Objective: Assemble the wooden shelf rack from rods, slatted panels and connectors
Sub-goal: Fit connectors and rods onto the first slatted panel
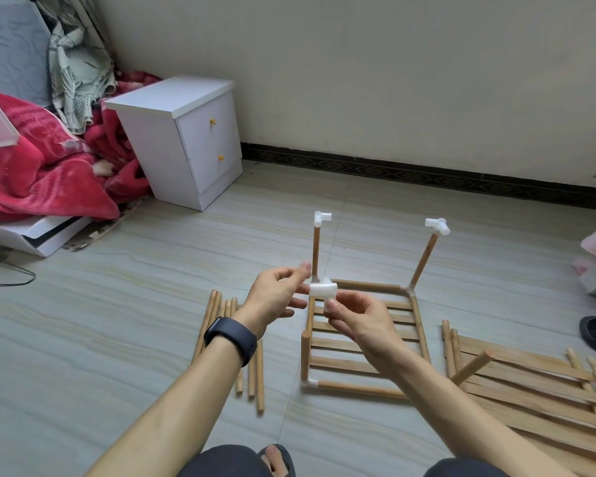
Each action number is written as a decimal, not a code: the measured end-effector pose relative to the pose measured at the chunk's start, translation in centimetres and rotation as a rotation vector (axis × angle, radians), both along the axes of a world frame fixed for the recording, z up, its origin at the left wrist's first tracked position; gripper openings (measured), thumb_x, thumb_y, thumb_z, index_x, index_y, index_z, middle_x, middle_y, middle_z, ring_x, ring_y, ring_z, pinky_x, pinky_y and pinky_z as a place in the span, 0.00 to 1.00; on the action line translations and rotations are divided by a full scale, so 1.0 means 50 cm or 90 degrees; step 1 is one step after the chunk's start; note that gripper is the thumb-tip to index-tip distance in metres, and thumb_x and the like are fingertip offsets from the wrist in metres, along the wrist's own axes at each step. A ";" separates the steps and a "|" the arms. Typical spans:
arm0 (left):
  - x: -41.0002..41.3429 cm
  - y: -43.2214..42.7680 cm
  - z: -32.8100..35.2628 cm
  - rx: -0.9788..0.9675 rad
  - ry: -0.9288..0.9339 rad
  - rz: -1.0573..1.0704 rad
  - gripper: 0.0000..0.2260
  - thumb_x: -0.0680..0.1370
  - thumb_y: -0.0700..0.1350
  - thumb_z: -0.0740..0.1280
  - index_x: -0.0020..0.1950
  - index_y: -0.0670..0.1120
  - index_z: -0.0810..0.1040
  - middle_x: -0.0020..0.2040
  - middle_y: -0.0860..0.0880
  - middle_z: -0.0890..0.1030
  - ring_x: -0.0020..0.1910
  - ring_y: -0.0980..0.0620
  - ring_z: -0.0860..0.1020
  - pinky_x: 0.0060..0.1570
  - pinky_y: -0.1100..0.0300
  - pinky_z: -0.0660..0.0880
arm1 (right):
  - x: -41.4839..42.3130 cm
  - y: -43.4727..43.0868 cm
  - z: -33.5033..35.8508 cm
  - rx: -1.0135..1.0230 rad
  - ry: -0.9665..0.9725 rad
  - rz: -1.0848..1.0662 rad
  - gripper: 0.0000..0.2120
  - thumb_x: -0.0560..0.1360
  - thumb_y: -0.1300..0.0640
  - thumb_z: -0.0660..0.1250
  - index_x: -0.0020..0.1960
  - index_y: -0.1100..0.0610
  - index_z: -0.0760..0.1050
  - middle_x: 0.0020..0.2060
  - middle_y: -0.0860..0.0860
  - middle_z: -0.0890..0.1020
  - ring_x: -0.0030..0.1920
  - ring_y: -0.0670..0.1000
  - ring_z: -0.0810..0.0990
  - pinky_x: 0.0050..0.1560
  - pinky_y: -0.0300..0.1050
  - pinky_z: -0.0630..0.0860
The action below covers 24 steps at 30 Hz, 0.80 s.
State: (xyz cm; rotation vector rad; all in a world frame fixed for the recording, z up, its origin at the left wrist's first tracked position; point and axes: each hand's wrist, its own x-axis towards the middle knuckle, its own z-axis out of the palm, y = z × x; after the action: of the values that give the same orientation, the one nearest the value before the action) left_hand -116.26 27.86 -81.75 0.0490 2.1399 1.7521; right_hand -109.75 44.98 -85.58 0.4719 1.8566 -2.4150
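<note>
**Shelf rack (358, 388) part-built on the floor, one connector held above it**

Both forearms reach forward from the bottom of the view and meet over the rack's back-left corner. The right hand (358, 321) comes up from below, palm turned inward, and pinches a white connector (323, 289) between thumb and fingertips. The left hand (276, 299), with a dark watch (230, 339) on its wrist, is loosely spread. Its fingertips touch the connector's left end and the thumb is lifted clear above.

The rack's base, a rod frame filled with slats, lies flat on the floor. Two rods rise from its far corners, each capped with a white fitting; the right one leans outward. A short rod stands at the near-left corner, and another slants up beside the right forearm.

Loose rods (260, 380) lie in a bundle to the left of the rack, and spare slatted panels (530, 390) are stacked to its right. The floor (152, 304) is pale streaked tile, meeting a cream wall (358, 80) at a dark patterned skirting. A white two-drawer nightstand (186, 139) stands at the left, beside a heap of red blanket (42, 173).
</note>
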 end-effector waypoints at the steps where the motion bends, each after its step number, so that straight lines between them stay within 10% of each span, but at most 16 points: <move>1: 0.000 -0.004 -0.005 -0.007 -0.003 -0.019 0.12 0.78 0.59 0.70 0.54 0.53 0.83 0.43 0.55 0.86 0.41 0.55 0.85 0.42 0.60 0.81 | 0.003 -0.004 -0.013 0.028 0.000 0.005 0.06 0.77 0.62 0.73 0.54 0.59 0.82 0.46 0.55 0.87 0.48 0.52 0.86 0.52 0.43 0.83; 5: -0.003 -0.021 -0.037 -0.018 -0.006 -0.015 0.06 0.78 0.43 0.73 0.55 0.47 0.84 0.48 0.47 0.86 0.48 0.48 0.85 0.46 0.60 0.82 | 0.010 -0.019 -0.060 0.108 -0.012 0.041 0.09 0.74 0.60 0.77 0.53 0.57 0.83 0.47 0.53 0.87 0.49 0.53 0.86 0.55 0.50 0.83; 24: -0.007 -0.013 -0.119 0.134 -0.052 0.079 0.11 0.75 0.37 0.75 0.58 0.43 0.82 0.53 0.43 0.84 0.52 0.47 0.85 0.50 0.58 0.82 | -0.015 -0.034 -0.096 0.086 -0.036 0.037 0.09 0.78 0.55 0.73 0.57 0.55 0.81 0.47 0.51 0.88 0.47 0.53 0.88 0.44 0.39 0.80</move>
State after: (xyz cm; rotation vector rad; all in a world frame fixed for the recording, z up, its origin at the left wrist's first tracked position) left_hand -116.62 27.20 -87.70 -0.1003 1.9315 2.0091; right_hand -110.52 43.29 -90.38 0.4835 1.9893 -2.2259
